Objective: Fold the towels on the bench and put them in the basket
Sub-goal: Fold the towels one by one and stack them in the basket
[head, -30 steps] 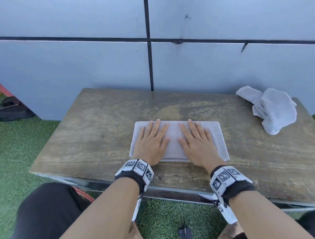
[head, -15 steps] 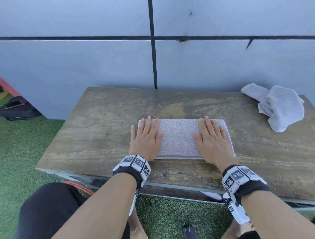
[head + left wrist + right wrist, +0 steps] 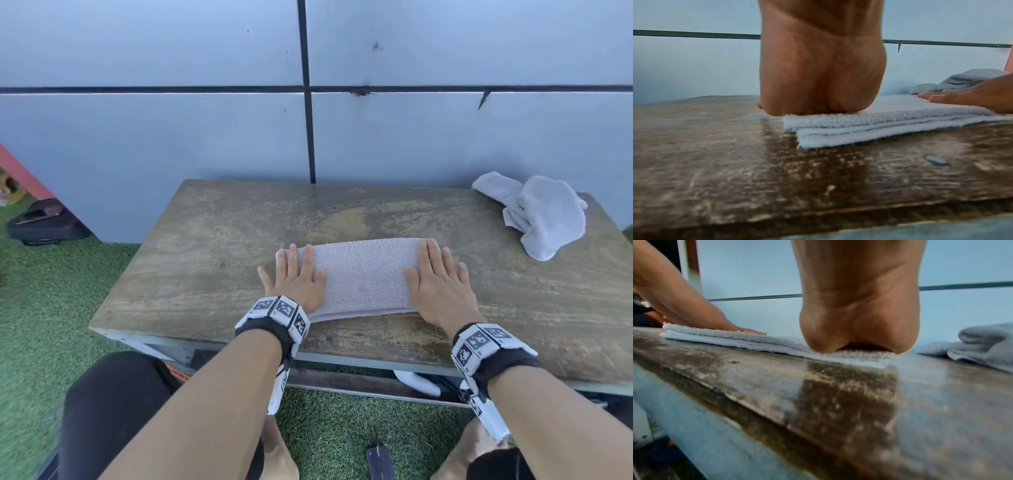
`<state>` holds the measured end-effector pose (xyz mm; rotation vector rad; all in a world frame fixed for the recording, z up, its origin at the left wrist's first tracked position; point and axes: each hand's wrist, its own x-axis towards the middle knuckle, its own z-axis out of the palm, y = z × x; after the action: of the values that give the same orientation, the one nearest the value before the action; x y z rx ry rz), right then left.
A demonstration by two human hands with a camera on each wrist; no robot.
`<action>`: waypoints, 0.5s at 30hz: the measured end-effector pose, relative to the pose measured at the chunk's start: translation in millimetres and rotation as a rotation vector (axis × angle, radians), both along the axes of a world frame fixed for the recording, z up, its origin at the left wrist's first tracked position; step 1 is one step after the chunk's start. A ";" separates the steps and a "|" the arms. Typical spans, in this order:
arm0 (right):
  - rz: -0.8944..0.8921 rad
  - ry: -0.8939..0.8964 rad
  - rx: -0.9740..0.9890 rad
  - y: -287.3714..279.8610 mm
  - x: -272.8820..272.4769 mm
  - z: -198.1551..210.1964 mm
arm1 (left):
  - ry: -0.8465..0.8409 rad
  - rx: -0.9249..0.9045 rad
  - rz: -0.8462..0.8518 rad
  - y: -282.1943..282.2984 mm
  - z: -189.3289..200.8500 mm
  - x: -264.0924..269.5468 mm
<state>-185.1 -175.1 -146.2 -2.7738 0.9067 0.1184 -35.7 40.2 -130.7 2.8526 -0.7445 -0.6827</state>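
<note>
Presently my left hand [image 3: 297, 279] and right hand [image 3: 440, 286] lie flat, fingers straight, pressing opposite ends of the folded towel [image 3: 364, 274] mid-bench [image 3: 205, 274]; a crumpled towel [image 3: 544, 219] lies right of it.

Black wristbands [image 3: 274, 334] with white, square-coded marker blocks; dark trousers [image 3: 113, 404]

From my station the head view is bright, with even daylight and soft shadows; wall lines bow toward 12 o'clock. In both wrist views the bench [image 3: 818, 178] smears at 6 o'clock, with pale glare streaks. The left hand [image 3: 822, 65] looms large, slightly soft; the right hand [image 3: 859, 305] likewise.
</note>
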 end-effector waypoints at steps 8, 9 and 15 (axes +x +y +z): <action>0.241 -0.111 -0.204 53.9 -7.0 44.1 | -0.061 0.168 0.076 4.1 5.7 -28.2; 0.238 -0.106 -0.112 62.9 -9.6 44.9 | -0.084 0.202 0.079 4.7 8.5 -32.2; 0.172 -0.156 0.058 55.0 -15.0 33.9 | -0.185 0.293 0.023 6.1 36.9 -61.7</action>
<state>-200.2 -120.1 -112.3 -2.7570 0.6170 -0.0437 -97.3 46.3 -93.8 3.2210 -0.6846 -0.5725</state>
